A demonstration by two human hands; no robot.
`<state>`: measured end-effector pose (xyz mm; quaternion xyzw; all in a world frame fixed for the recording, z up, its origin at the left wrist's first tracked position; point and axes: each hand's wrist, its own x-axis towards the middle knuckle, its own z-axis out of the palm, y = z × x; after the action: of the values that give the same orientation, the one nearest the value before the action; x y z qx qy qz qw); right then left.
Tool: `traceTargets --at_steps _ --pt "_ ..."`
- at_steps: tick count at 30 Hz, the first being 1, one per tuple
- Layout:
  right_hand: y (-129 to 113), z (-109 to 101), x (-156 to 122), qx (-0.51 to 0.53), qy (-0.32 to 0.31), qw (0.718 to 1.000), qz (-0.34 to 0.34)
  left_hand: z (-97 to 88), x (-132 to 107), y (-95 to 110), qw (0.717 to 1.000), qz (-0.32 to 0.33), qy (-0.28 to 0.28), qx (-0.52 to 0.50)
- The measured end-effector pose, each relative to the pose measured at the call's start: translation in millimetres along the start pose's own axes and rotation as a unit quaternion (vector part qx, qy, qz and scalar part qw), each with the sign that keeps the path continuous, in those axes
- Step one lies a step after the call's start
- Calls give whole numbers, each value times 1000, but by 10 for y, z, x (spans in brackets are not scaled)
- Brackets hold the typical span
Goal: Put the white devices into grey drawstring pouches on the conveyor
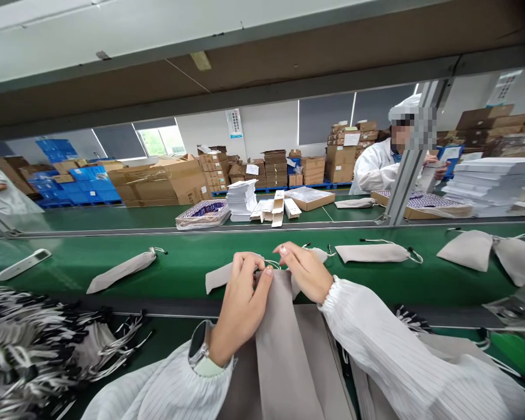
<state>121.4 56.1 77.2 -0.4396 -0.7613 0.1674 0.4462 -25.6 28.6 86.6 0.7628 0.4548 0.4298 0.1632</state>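
A long grey drawstring pouch (284, 350) stretches toward me, with its mouth at the far end between my hands. My left hand (244, 300) is closed, thumb and forefinger pinching the left corner of the mouth by the white cord. On the other side, my right hand (307, 271) has its fingers curled together at the cord; the exact grip is partly hidden. Under the pouch lie more grey pouches (317, 344). Just beyond my hands, another grey pouch (219, 278) rests on the green conveyor belt (184, 256).
Several filled pouches (371, 252) and a white handheld device (23, 264) lie along the belt. Many pouches with black-tipped cords (35, 350) are heaped at left. A metal post (413, 157) and overhead shelf (262, 76) frame the station. A co-worker (376, 166) sits opposite.
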Motion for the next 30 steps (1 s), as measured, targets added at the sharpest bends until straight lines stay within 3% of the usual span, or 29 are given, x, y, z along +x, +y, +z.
traceTargets --at_steps 5,9,11,13,15,18,20,21,23,24,25,27,29,30 --pt "340 -23 25 -234 150 956 -99 -142 25 -40 980 -111 -159 41" --pt "688 -128 31 -299 210 924 -113 -220 -49 127 940 -118 -320 -16" --pt "805 -192 33 -280 251 923 -88 -255 -120 274 932 -107 -340 -67" --pt "822 -243 51 -245 280 926 -59 -292 -185 404 934 -109 -319 -115" --pt "715 -278 85 -194 270 943 -23 -330 -221 478 930 -124 -289 -191" --pt "358 -306 122 -52 183 981 48 -373 -212 482 891 -132 -221 -373" --pt "64 -293 95 100 37 992 61 -387 -197 456 853 -110 -170 -480" --pt "-80 -266 60 180 -64 981 42 -392 -195 445 838 -94 -148 -517" --pt "-332 -166 -43 297 -257 919 -32 -402 -207 439 816 -69 -114 -563" --pt "-432 -101 -99 320 -310 893 -65 -409 -218 442 810 -59 -105 -575" --pt "-508 -37 -149 320 -316 890 -82 -419 -229 448 807 -45 -99 -580" --pt "-577 44 -201 266 -203 939 -79 -441 -239 464 814 -12 -90 -574" --pt "-509 9 -165 171 21 982 -78 -461 -219 469 843 28 -79 -531" --pt "-417 -55 -117 118 145 979 -84 -465 -196 460 870 43 -83 -484"
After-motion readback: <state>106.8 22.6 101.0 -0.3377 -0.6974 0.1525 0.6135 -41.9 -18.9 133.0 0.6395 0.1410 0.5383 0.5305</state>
